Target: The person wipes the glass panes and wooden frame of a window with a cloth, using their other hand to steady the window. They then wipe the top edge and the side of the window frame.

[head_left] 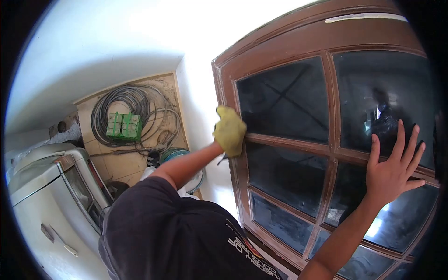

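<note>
A brown wooden frame with several dark glass panes fills the right side of the head view. My left hand, in a yellow-green glove, is at the frame's left edge; its fingers look bent round something that I cannot make out. A small dark tip shows just under the glove. Bare and spread wide, my right hand lies against the panes and the crossbar at the right, with nothing in it.
Coiled black cable lies on the tiled floor at the left, round a green battery-like box. A bucket stands behind my left arm. A grey appliance is at the lower left. White wall borders the frame.
</note>
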{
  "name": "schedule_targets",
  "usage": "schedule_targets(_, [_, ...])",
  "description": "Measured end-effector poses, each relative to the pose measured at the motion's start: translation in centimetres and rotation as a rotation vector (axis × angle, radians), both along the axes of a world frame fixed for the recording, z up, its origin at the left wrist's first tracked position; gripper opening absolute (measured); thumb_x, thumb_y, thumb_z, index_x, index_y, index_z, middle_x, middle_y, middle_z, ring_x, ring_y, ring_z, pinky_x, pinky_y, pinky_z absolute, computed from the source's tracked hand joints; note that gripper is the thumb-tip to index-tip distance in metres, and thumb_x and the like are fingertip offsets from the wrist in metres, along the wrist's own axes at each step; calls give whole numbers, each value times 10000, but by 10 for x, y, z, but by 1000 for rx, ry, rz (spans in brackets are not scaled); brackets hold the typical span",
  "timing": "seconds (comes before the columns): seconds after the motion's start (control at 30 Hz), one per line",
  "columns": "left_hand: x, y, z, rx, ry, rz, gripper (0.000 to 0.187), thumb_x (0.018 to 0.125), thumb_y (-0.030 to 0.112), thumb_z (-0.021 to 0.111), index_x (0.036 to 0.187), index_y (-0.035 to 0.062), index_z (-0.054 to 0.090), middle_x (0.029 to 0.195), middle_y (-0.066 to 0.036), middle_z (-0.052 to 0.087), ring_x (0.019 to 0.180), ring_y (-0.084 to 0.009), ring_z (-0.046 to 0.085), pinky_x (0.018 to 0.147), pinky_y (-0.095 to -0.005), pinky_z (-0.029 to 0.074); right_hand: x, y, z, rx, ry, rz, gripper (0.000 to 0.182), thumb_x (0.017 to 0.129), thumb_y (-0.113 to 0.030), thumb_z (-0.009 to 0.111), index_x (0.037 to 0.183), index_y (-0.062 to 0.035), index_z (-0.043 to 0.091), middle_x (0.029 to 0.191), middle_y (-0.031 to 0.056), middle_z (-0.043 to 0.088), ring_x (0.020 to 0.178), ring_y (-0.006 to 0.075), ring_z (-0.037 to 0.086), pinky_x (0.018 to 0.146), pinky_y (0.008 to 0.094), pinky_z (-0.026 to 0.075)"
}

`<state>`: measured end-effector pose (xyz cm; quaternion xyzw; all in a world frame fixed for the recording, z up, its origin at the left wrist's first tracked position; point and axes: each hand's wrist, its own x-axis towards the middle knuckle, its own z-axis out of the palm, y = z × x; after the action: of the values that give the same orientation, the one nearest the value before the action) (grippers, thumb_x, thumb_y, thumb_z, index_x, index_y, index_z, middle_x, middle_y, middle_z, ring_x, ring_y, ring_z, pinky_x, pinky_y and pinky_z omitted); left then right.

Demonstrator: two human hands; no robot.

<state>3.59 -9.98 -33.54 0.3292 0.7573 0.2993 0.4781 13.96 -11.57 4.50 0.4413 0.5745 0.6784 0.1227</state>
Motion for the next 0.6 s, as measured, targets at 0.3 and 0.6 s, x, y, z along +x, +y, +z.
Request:
schedule_targets(0.3, [-9,68,-22,803,558,-100,364,839,164,587,1173,19,587,1155,-187,575,1045,-382,554,908,-461,425,6,1,2,18,8,-12,588,825,-714,551,1356,-466,514,1527,-145,383,1420,221,360,999,814,222])
schedule_targets(0.6, [33,-27,-11,709,298,-517,141,787,130,588,849,52,688,845,-160,617,865,-365,600,799,-472,453,2,3,-1,0,33,118,575,882,-667,514,1411,-448,456,1549,-143,347,1436,206,334,1003,810,209])
